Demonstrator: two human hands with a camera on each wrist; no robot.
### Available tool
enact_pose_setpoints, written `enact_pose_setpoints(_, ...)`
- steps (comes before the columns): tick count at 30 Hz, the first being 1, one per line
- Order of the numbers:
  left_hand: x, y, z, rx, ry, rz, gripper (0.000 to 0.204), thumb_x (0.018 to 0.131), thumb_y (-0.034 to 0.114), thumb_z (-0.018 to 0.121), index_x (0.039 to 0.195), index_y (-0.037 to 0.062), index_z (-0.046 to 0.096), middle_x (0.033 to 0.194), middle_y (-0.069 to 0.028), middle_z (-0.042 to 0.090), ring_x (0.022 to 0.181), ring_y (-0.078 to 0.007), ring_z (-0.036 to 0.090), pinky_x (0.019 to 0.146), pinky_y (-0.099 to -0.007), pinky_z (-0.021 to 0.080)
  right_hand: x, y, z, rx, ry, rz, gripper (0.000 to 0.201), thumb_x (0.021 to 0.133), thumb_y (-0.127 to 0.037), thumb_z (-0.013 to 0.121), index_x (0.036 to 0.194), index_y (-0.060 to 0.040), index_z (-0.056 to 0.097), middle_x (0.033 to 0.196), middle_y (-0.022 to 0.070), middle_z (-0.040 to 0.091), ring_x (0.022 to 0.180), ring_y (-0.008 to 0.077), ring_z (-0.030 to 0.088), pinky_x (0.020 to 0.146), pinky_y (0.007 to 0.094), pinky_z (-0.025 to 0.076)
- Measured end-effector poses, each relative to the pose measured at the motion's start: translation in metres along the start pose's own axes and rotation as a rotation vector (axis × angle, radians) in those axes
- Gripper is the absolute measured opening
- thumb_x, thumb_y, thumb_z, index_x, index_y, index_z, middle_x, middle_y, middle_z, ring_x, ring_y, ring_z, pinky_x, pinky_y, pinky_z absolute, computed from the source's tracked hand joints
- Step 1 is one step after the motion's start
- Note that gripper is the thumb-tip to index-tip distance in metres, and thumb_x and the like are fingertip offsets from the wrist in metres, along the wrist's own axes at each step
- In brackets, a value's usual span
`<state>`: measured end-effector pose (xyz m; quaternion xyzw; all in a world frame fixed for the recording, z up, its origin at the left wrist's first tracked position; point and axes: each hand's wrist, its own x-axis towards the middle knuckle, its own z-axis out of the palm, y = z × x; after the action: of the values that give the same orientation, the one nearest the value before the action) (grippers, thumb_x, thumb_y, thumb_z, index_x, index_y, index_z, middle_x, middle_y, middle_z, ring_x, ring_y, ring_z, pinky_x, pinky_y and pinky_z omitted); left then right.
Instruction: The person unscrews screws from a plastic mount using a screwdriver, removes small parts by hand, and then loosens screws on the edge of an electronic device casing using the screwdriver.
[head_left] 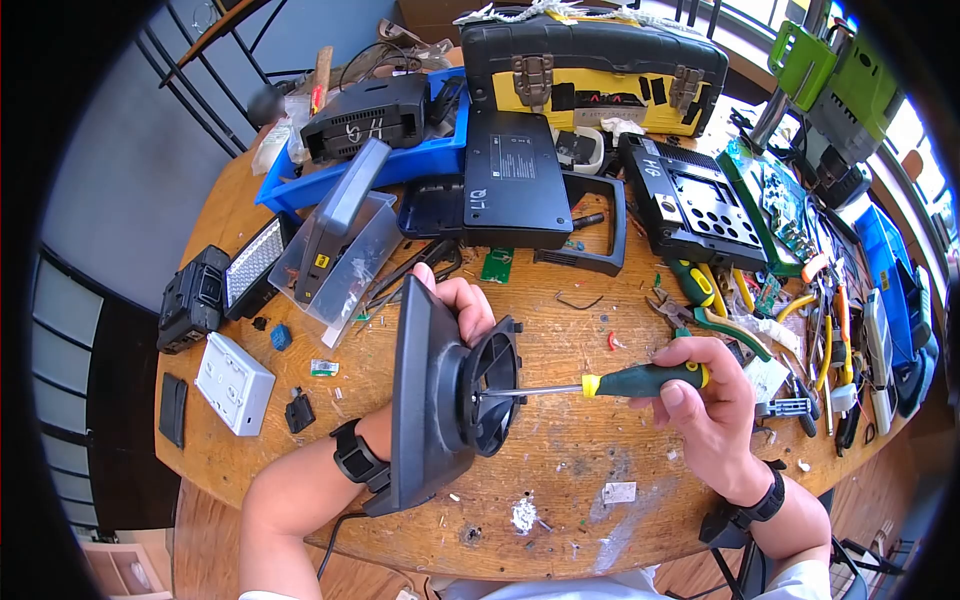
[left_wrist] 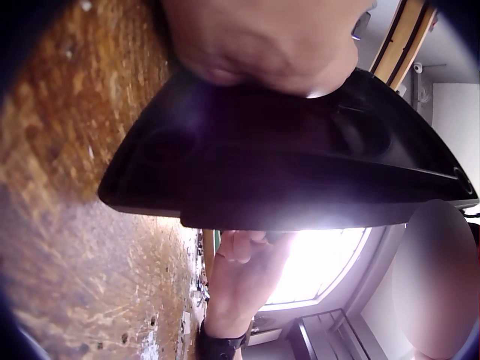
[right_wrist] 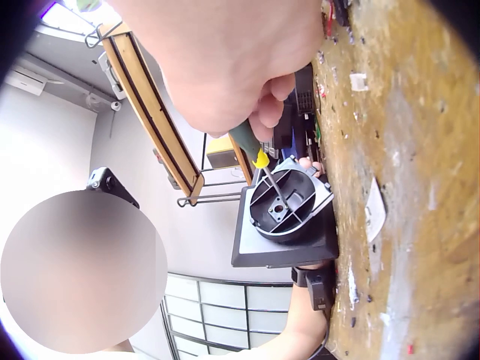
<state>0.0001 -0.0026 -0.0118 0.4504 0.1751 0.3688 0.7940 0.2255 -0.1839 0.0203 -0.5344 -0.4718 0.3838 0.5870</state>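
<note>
The left hand grips a black housing on edge over the table, apparently bracing it with its round mount facing the screwdriver. The right hand, fingers curled around the handle, holds the shaft nearly level, seemingly for a straight approach to the hub. The housing hides the left palm; across 3 views, the tip's exact seating is unclear.

Here's the left forearm angling in over the table's near edge, left hand raised, fingers bent in a grip; farther right along that edge, the right forearm slants up, right hand curled, thumb and fingers gripping.
</note>
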Motion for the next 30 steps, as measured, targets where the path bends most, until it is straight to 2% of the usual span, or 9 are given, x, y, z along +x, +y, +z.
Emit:
enact_pose_setpoints(4,0.000,0.005,0.015,0.007,0.069,-0.071,0.071,0.114,0.056,0.021,0.069,0.0073,0.047,0.066,-0.0025,0.045,0.064,-0.0133,0.043,0.059,-0.0276,0.039,0.001,0.000,-0.003,-0.134,-0.094,-0.037,0.024,0.101,-0.015,0.070,0.117,0.0011,0.062,0.097,0.0090,0.074,0.084,0.0158,0.076,0.068,0.0257,0.055)
enact_pose_setpoints(12,0.001,0.006,0.010,-0.038,0.062,-0.080,0.071,0.114,0.056,0.021,0.069,0.0074,0.047,0.067,-0.0028,0.045,0.064,-0.0135,0.043,0.064,-0.0285,0.044,0.012,0.007,-0.006,-0.271,-0.200,-0.313,0.021,0.096,-0.013,0.072,0.112,-0.0009,0.067,0.099,0.0117,0.072,0.083,0.0143,0.067,0.071,0.0282,0.052)
enact_pose_setpoints(13,0.001,0.005,0.002,-0.014,-0.032,-0.065,0.068,0.114,0.055,0.020,0.073,0.0079,0.047,0.071,-0.0032,0.045,0.067,-0.0147,0.044,0.065,-0.0294,0.045,0.013,0.006,-0.006,-0.271,-0.200,-0.314,0.021,0.096,-0.013,0.072,0.112,-0.0009,0.067,0.099,0.0117,0.072,0.083,0.0143,0.067,0.071,0.0282,0.052)
enact_pose_setpoints(16,0.001,0.004,-0.003,0.007,-0.130,-0.049,0.066,0.115,0.053,0.019,0.077,0.0082,0.048,0.075,-0.0038,0.046,0.070,-0.0161,0.045,0.066,-0.0303,0.046,0.010,-0.003,-0.006,-0.320,-0.224,-0.277,0.027,0.100,-0.023,0.069,0.115,-0.0010,0.067,0.097,0.0117,0.071,0.080,0.0135,0.066,0.067,0.0273,0.050)
enact_pose_setpoints(18,0.001,0.003,-0.003,0.004,-0.132,-0.049,0.066,0.115,0.053,0.019,0.077,0.0080,0.048,0.076,-0.0040,0.047,0.070,-0.0162,0.045,0.066,-0.0302,0.046,0.006,-0.017,-0.009,-0.215,-0.275,0.200,0.033,0.102,-0.030,0.066,0.118,-0.0010,0.067,0.096,0.0122,0.072,0.079,0.0156,0.068,0.068,0.0295,0.051)
enact_pose_setpoints(22,0.002,0.005,-0.004,0.007,-0.131,-0.071,0.066,0.114,0.054,0.021,0.078,0.0077,0.049,0.075,-0.0038,0.047,0.070,-0.0157,0.045,0.065,-0.0295,0.047,0.007,-0.012,-0.009,-0.236,-0.264,0.212,0.029,0.100,-0.024,0.068,0.118,-0.0015,0.067,0.095,0.0124,0.072,0.078,0.0188,0.068,0.069,0.0322,0.052)
enact_pose_setpoints(24,0.002,0.006,-0.003,0.019,-0.142,-0.079,0.066,0.114,0.054,0.021,0.078,0.0077,0.049,0.075,-0.0036,0.047,0.070,-0.0156,0.045,0.065,-0.0295,0.047,0.011,0.003,-0.006,-0.356,-0.221,-0.228,0.026,0.095,-0.012,0.072,0.119,-0.0017,0.066,0.095,0.0104,0.069,0.076,0.0220,0.067,0.070,0.0329,0.052)
enact_pose_setpoints(27,0.000,0.007,0.002,-0.003,-0.149,-0.095,0.066,0.114,0.055,0.021,0.078,0.0078,0.049,0.076,-0.0030,0.046,0.071,-0.0152,0.044,0.065,-0.0292,0.046,0.017,0.000,-0.005,-0.386,-0.231,-0.347,0.030,0.089,-0.002,0.074,0.118,-0.0020,0.066,0.095,0.0088,0.064,0.074,0.0236,0.064,0.072,0.0321,0.051)
enact_pose_setpoints(30,0.000,0.007,0.015,0.036,0.062,-0.106,0.072,0.113,0.057,0.023,0.067,0.0086,0.048,0.066,-0.0017,0.045,0.063,-0.0120,0.043,0.059,-0.0278,0.040,0.014,0.005,-0.001,-0.273,-0.199,-0.279,0.034,0.086,0.001,0.075,0.119,-0.0017,0.066,0.098,0.0085,0.060,0.074,0.0227,0.062,0.075,0.0317,0.051)
